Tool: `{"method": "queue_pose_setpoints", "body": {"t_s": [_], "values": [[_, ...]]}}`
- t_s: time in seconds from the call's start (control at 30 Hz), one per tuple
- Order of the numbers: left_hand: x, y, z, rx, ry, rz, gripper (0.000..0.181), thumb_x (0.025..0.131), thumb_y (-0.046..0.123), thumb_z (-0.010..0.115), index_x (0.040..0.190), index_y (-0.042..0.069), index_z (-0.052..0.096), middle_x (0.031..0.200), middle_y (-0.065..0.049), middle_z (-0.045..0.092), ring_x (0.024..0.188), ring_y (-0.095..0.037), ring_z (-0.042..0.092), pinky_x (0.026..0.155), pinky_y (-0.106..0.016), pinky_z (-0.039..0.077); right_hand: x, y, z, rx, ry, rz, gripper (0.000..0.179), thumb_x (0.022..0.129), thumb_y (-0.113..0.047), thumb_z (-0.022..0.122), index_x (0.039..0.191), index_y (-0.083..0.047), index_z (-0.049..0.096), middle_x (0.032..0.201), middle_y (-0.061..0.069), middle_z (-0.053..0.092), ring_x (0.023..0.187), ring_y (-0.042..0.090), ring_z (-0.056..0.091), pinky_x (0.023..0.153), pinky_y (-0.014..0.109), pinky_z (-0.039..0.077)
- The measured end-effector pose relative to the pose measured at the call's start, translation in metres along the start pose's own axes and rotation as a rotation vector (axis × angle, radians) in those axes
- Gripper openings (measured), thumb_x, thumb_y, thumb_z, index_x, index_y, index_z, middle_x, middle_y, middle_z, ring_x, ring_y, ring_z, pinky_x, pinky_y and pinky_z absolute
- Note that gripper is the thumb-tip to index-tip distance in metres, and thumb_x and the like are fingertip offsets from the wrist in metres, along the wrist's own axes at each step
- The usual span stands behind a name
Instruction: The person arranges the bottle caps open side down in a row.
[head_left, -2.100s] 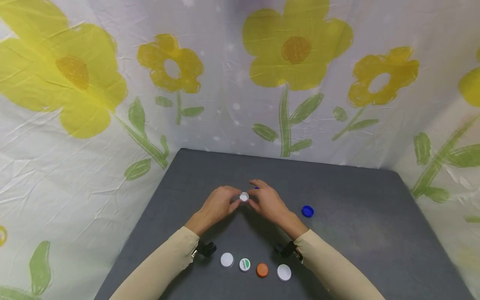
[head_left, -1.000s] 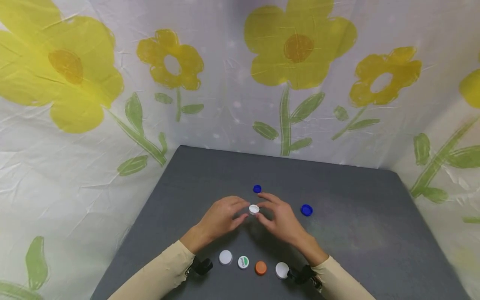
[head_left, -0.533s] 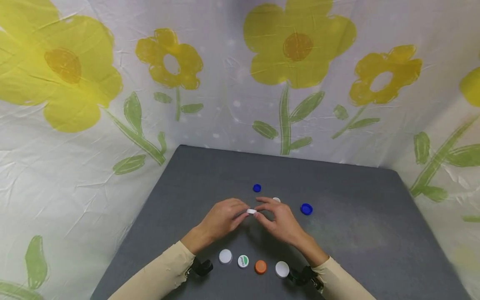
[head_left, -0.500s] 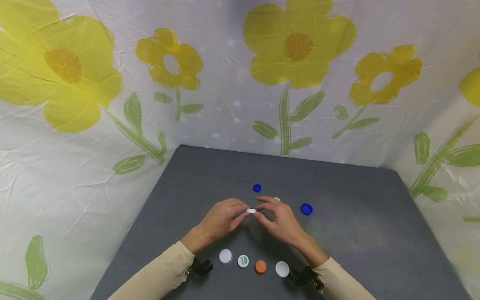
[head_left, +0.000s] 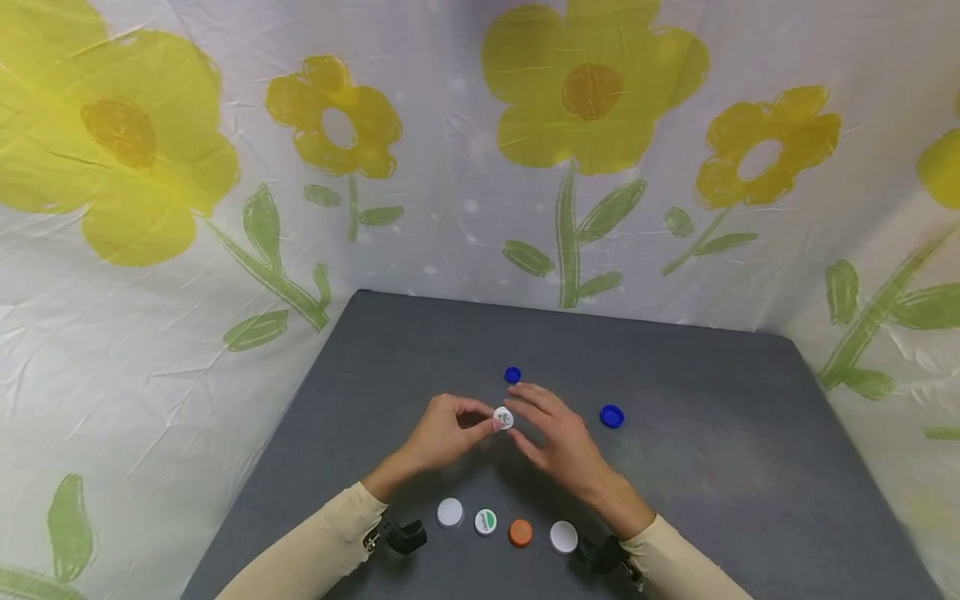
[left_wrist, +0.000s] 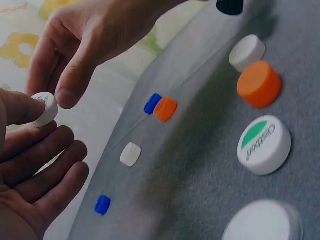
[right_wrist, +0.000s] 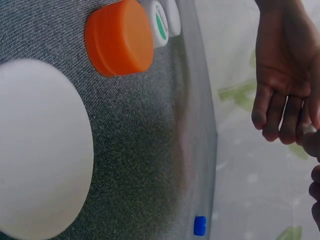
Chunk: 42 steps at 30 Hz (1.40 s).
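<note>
White, the small cap [head_left: 503,417] now faces the camera, where half a second ago it showed edge-on; it sits above mid-counter [head_left: 712,467], at 12 o'clock from the cap row [head_left: 506,528]. The left hand [head_left: 442,432] pinches it while the right hand [head_left: 551,432], fingers loosely spread, touches it.

Smooth plastic caps [head_left: 521,532]; matt grey felt-like table [head_left: 712,467]; crinkled backdrop sheet [head_left: 450,167]

sleeves [head_left: 315,554]: long, cream, both arms | wrists: black camera mount [head_left: 401,536] each | hands: bare
</note>
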<state>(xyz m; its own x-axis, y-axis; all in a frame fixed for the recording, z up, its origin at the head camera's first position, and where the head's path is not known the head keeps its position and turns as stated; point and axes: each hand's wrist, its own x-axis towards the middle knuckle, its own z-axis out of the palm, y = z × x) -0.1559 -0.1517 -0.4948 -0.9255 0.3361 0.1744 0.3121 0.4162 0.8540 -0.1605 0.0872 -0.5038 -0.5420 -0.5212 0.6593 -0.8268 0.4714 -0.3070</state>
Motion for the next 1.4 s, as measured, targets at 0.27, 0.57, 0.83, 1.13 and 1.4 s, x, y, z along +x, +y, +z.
{"method": "queue_pose_setpoints", "body": {"t_s": [0.27,0.57,0.83,1.13,1.4], "values": [[-0.004,-0.002,0.000,0.058,0.013,0.029,0.020,0.102,0.023,0.078,0.114,0.008,0.084,0.103,-0.004,0.084,0.089,-0.011,0.077,0.080,-0.031,0.063,0.000,-0.003,0.000,0.008,0.002,0.034,0.044,0.085,-0.009,0.094,0.126,-0.004,0.079,0.139,0.013,0.073,0.134,0.035,0.068,0.104,0.054,0.060],[-0.006,-0.006,-0.005,0.258,0.081,0.297,0.028,0.093,0.010,0.086,0.120,0.006,0.082,0.113,-0.009,0.084,0.099,-0.028,0.082,0.086,-0.046,0.066,0.004,-0.005,0.001,0.058,-0.012,0.092,0.037,0.087,-0.012,0.093,0.122,-0.005,0.081,0.136,0.013,0.075,0.131,0.034,0.071,0.102,0.054,0.061],[-0.010,-0.009,-0.018,0.444,0.055,0.391,0.026,0.089,0.012,0.091,0.113,0.007,0.084,0.107,-0.006,0.085,0.100,-0.021,0.081,0.089,-0.042,0.065,0.014,-0.015,0.009,0.017,-0.073,0.117,0.032,0.085,-0.015,0.095,0.114,-0.007,0.083,0.132,0.014,0.076,0.128,0.034,0.072,0.101,0.052,0.061],[-0.022,-0.023,-0.029,0.584,-0.082,0.373,0.020,0.090,0.016,0.090,0.108,0.009,0.084,0.101,-0.002,0.084,0.093,-0.019,0.080,0.085,-0.039,0.063,0.015,-0.025,0.025,-0.039,-0.295,0.152,0.024,0.090,-0.020,0.091,0.111,-0.011,0.085,0.138,0.015,0.074,0.134,0.033,0.068,0.110,0.048,0.057],[-0.029,-0.035,-0.037,0.632,-0.191,0.288,0.015,0.087,0.015,0.092,0.099,0.012,0.084,0.093,0.000,0.083,0.085,-0.018,0.078,0.078,-0.036,0.061,0.022,-0.030,0.046,-0.022,-0.400,0.113,0.020,0.089,-0.018,0.090,0.107,-0.010,0.086,0.137,0.017,0.073,0.131,0.032,0.069,0.107,0.046,0.058]]}}
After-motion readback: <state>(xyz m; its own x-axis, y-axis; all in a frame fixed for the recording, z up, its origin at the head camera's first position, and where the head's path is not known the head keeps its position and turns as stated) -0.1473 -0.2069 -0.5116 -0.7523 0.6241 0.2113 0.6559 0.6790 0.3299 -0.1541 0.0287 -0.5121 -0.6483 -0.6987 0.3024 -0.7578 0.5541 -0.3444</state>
